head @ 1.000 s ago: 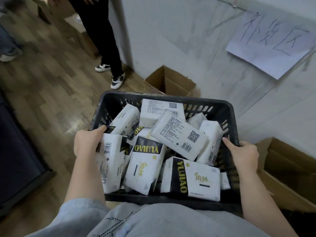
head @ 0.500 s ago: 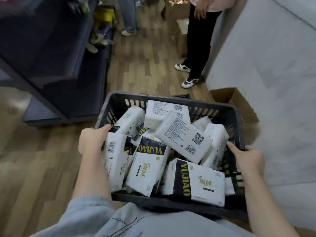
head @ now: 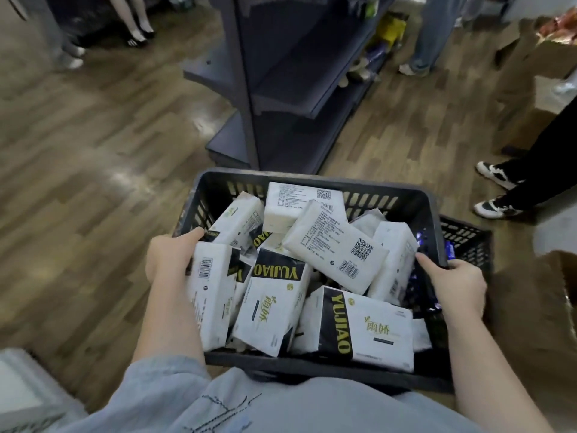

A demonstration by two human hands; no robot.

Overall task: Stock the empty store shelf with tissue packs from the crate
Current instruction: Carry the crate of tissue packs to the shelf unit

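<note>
I carry a black slotted plastic crate [head: 312, 185] against my body. It is heaped with several white tissue packs [head: 335, 250] bearing black bands and yellow "YUJIAO" lettering. My left hand [head: 170, 256] grips the crate's left rim, thumb over the edge beside a pack. My right hand [head: 454, 281] grips the right rim in the same way. Straight ahead stands a dark grey store shelf unit [head: 281, 89], seen end-on, its near shelves bare.
A second black crate [head: 468, 242] sits just behind the right side of mine. A person's legs and black-and-white sneakers [head: 496, 176] stand at the right. More legs stand at the far right and far left. Cardboard boxes [head: 546, 89] lie at right. Wooden floor stretches leftward.
The view has swung left, away from the white wall and the cardboard boxes. The dark shelf unit now stands straight ahead. Both hands keep the same grip on the crate.
</note>
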